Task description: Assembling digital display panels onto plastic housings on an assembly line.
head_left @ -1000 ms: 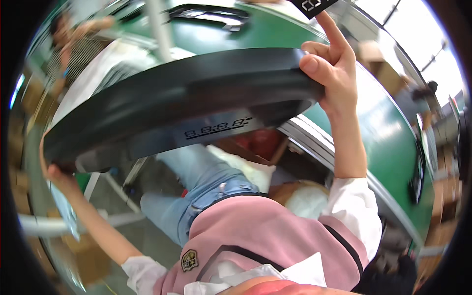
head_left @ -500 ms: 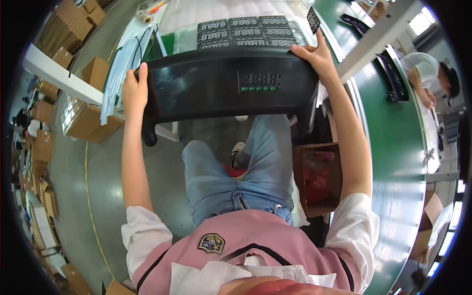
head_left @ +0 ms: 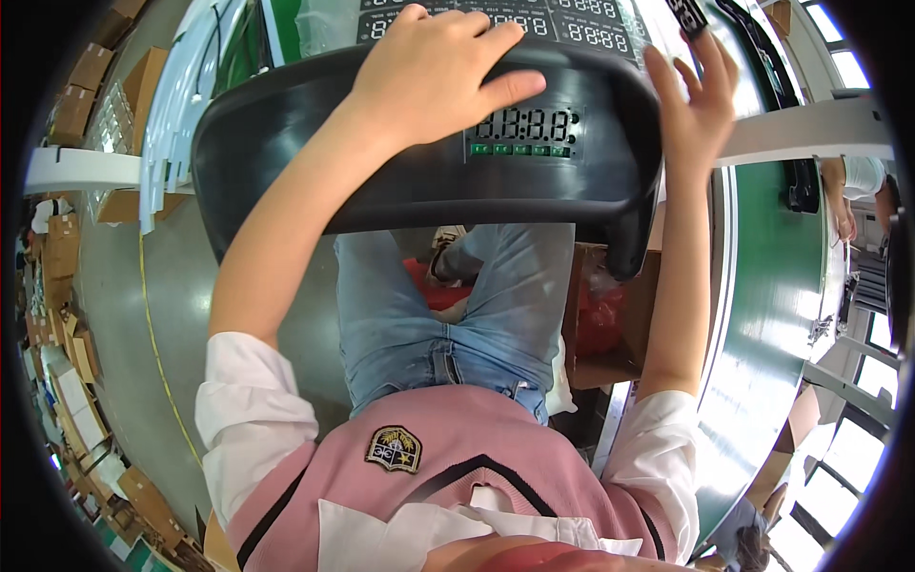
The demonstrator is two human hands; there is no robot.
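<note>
A curved black plastic housing [head_left: 315, 181] leans in front of me at the table's edge, over my lap. On its face is a digital display window [head_left: 524, 126] with a row of small green pieces under the digits. My left hand [head_left: 434, 76] lies across the upper part of the housing, fingers stretched past its top edge and thumb apart beside the window. Beyond the right end of the housing, my right hand [head_left: 698, 105] is raised, carrying a small black digit sticker [head_left: 686, 17] at a fingertip; its other fingers are apart.
A sheet of black digit stickers [head_left: 591, 29] lies on the table behind the housing. A cardboard box [head_left: 610, 367] with red plastic stands low at the right. White frame bars [head_left: 791, 133] cross both sides. Another person's arm [head_left: 837, 195] shows beyond the green bench [head_left: 762, 276].
My left hand has left the housing's left end and come over its top middle. My right hand has let go of the right corner and lifted off with the sticker. The housing appears nearer.
</note>
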